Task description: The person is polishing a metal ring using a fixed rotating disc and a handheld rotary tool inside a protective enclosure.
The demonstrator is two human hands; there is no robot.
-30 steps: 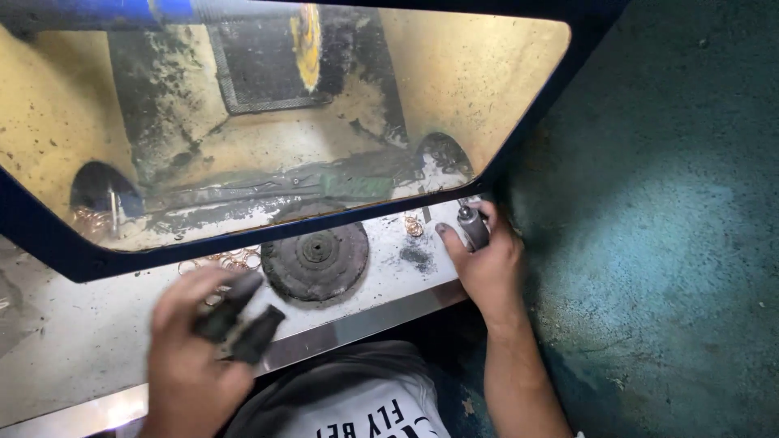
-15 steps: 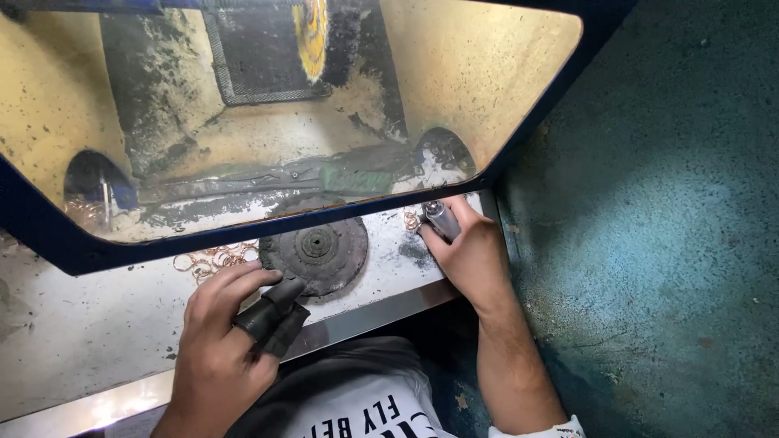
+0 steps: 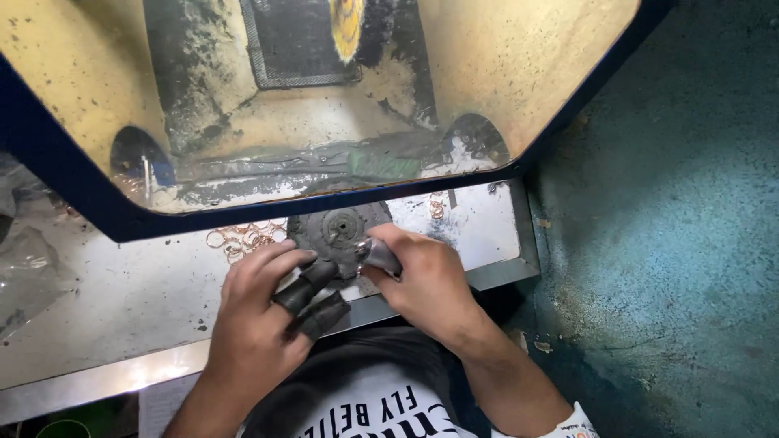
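My right hand (image 3: 430,284) is closed around a small grey metal piece (image 3: 378,254) and holds it over the front edge of a dark round disc (image 3: 333,229) on the bench. Just to its left is my left hand (image 3: 260,312), with black covers on the thumb and forefinger (image 3: 312,300). Those fingertips are spread, hold nothing, and point toward the grey piece a short way off. Both hands sit at the near edge of the dusty metal bench (image 3: 122,300).
A blue-framed booth with a yellowed window (image 3: 503,73) overhangs the bench; a yellow wheel (image 3: 347,28) shows inside. Thin copper rings (image 3: 243,238) lie left of the disc, with a few more rings (image 3: 436,209) behind my right hand. Crumpled clear plastic (image 3: 24,268) is at left, a teal floor (image 3: 673,243) at right.
My right hand has come from the bench's far right corner to the middle, carrying the grey piece. My left hand has moved right and forward to meet it.
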